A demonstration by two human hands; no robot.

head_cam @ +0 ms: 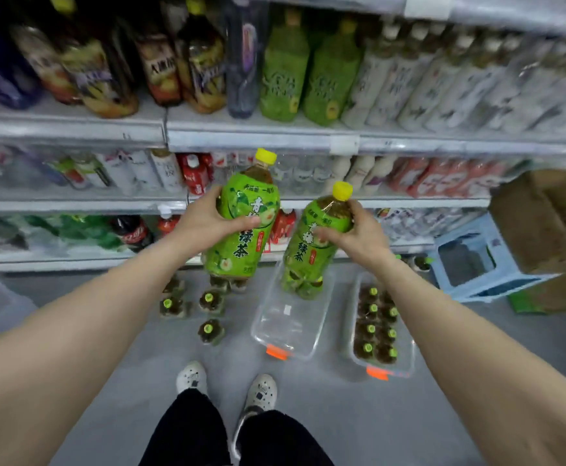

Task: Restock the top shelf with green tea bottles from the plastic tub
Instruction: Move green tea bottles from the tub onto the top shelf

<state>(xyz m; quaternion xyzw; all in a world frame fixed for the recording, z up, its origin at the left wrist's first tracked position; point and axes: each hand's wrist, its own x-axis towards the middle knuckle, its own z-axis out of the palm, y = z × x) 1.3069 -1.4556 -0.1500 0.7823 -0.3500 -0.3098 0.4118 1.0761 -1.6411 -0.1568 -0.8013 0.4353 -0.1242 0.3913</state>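
Note:
My left hand (204,218) grips a large green tea bottle (241,237) with a yellow cap, held upright in front of the shelves. My right hand (355,235) grips a second green tea bottle (303,260) just to the right and a bit lower. Both bottles hang above the floor. Beneath the right bottle lies a clear plastic tub (291,317) with an orange latch, with no bottles in it. A second clear tub (380,326) to its right holds several green-capped bottles. Two green tea bottles (298,68) stand on the top shelf (274,137) among other drinks.
Several green-capped bottles (204,309) stand loose on the grey floor left of the tubs. A blue plastic stool (476,260) and brown cardboard boxes (540,223) sit at the right. Lower shelves hold cola and other drinks. My feet in white shoes (227,386) stand behind the tubs.

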